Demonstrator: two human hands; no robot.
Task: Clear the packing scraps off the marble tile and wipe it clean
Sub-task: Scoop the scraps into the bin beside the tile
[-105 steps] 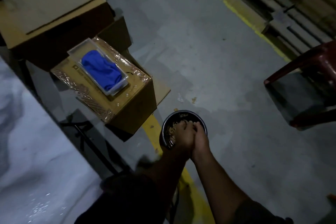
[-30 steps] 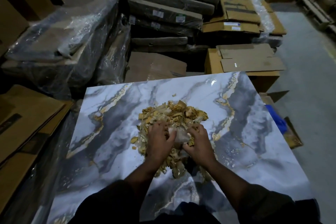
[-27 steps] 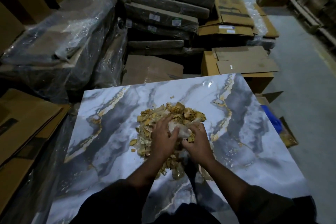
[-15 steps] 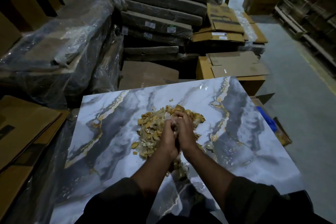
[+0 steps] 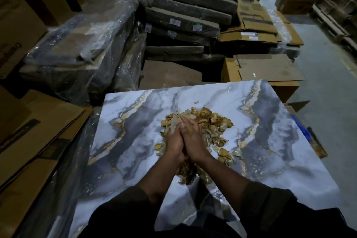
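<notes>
Here, both hands meet over the middle of the marble tile (image 5: 135,141), palm against palm. The left hand (image 5: 174,142) and the right hand (image 5: 194,139) are pressed flat together, fingers straight and lying side by side, pointing away from the person and a little to the left. A pale scrap shows at the fingertips (image 5: 183,120), but whether it is caught between the palms or simply lies on the heap behind them I cannot tell.

The packing scraps (image 5: 214,121) (tan and yellowish bits of torn cardboard, with some clear film mixed in) form a loose pile near the centre of the tile, under and beyond the hands, with a trail running back toward the person beneath the wrists. A few stray bits lie apart from the pile on its left and right. The tile is glossy, white and grey with gold veins, and its near edge is hidden by the person's dark sleeves (image 5: 270,205).

Beyond the far edge sits a cardboard box (image 5: 251,71) with flattened flaps on top, and behind it a stack of wrapped flat packs (image 5: 183,23) with small labels. To the left stand bundles in plastic wrap (image 5: 81,48) and flattened cartons (image 5: 29,131). Past the tile's right edge something blue (image 5: 304,131) shows, mostly hidden, with the grey concrete floor (image 5: 328,83) beyond.
</notes>
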